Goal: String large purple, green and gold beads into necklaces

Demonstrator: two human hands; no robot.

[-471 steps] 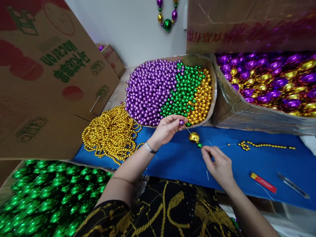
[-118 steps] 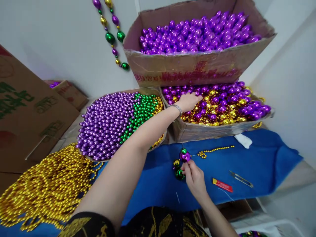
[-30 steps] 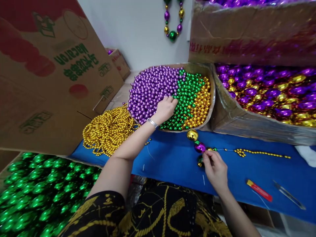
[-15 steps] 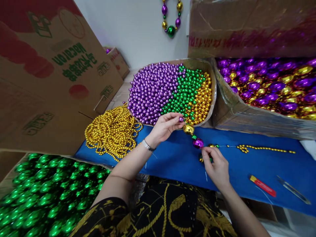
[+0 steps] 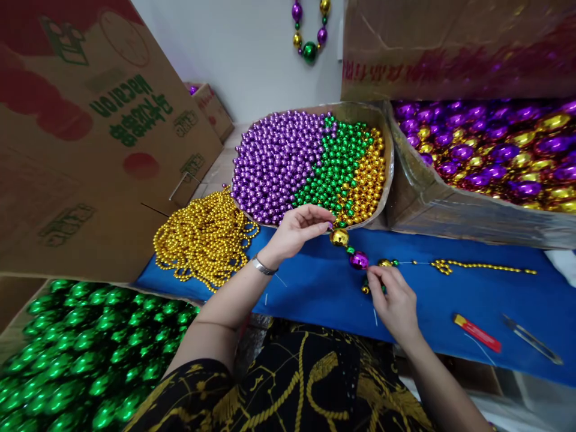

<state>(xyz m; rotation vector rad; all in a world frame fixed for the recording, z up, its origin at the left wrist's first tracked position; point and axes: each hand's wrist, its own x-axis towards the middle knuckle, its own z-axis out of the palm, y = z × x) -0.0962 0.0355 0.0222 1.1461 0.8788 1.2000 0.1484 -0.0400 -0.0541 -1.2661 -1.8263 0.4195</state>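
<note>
Over the blue tabletop my left hand [image 5: 294, 233] pinches a small purple bead [image 5: 330, 225], partly hidden by its fingers. Beside that bead hangs a large gold bead [image 5: 339, 237], then a small green bead [image 5: 350, 250] and a large purple bead [image 5: 359, 260], all on one bead strand. My right hand [image 5: 393, 297] is closed on the strand just past the large purple bead. Its fingers partly cover more gold and green beads. From there a thin string runs right to a chain of small gold beads [image 5: 483, 266] lying on the table.
Behind my hands stands a box [image 5: 390, 180] of small purple, green and gold beads. Left of it lies a heap of gold bead chains [image 5: 202, 240]. A box of larger beads [image 5: 450, 219], a red cutter [image 5: 477, 332] and tweezers [image 5: 533, 341] are at right; green beads [image 5: 90, 354] fill the lower left.
My left thumb has come forward over the small purple bead, which is now more covered. The strand has shifted slightly left. My right hand stays almost in place.
</note>
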